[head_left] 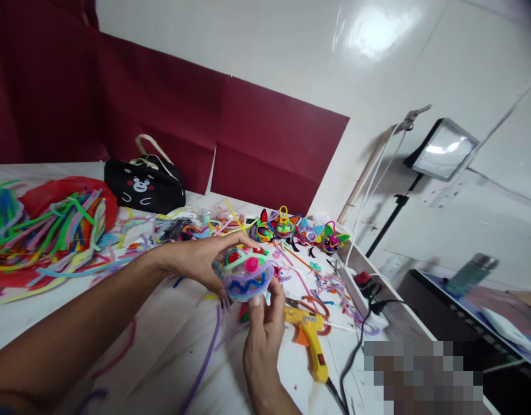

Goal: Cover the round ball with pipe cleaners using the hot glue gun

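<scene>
Both my hands hold a small round craft ball (246,278) wrapped in coloured pipe cleaners, with a pink spiral on top and a blue zigzag round its side. My left hand (196,259) cups it from the left, fingers curled over its top. From below, my right hand (262,323) pinches its lower edge with thumb and fingers. A long purple pipe cleaner (207,357) trails down from the ball across the white table (161,346).
A yellow glue gun (311,340) with a black cord lies right of my right hand. Several finished pipe-cleaner animal heads (300,231) stand behind. Loose pipe cleaners are piled at the left (44,230). A black bear bag (145,185) sits at the back. A power strip (364,285) lies by the right edge.
</scene>
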Available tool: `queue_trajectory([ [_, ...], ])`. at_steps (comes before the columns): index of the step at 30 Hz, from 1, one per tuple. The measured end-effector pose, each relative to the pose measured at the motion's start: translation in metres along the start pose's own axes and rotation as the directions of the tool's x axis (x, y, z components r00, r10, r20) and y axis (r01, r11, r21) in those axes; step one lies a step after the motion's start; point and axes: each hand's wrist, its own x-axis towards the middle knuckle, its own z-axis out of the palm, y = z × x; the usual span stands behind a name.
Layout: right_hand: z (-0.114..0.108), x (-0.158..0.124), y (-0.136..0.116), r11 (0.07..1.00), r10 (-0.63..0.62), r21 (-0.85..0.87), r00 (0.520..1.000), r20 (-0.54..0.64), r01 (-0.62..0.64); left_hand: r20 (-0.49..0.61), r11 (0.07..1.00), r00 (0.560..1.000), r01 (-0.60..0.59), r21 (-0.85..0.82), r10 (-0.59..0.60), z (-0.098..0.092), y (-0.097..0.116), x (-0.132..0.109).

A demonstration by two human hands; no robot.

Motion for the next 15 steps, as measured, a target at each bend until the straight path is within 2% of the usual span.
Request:
queue_trajectory([
  [6, -0.0002, -0.0002, -0.0002, 1.0, -0.007, 0.003, 1.0, -0.016, 0.007, 0.019, 0.999, 1.0, 0.026, -0.036, -0.025, 0.0017, -0.0007, -0.0002],
  [11, 0.0008, -0.0009, -0.0017, 0.999, 0.015, 0.035, 1.0, -0.002, -0.014, -0.003, 0.999, 1.0, 0.023, 0.047, -0.023, 0.0018, -0.0007, -0.0006],
  [15, 0.0019, -0.0009, -0.002, 1.0, 0.014, 0.024, 0.999, -0.033, -0.014, -0.012, 0.994, 0.998, 0.066, 0.09, -0.065, 0.0021, 0.0025, 0.0001],
])
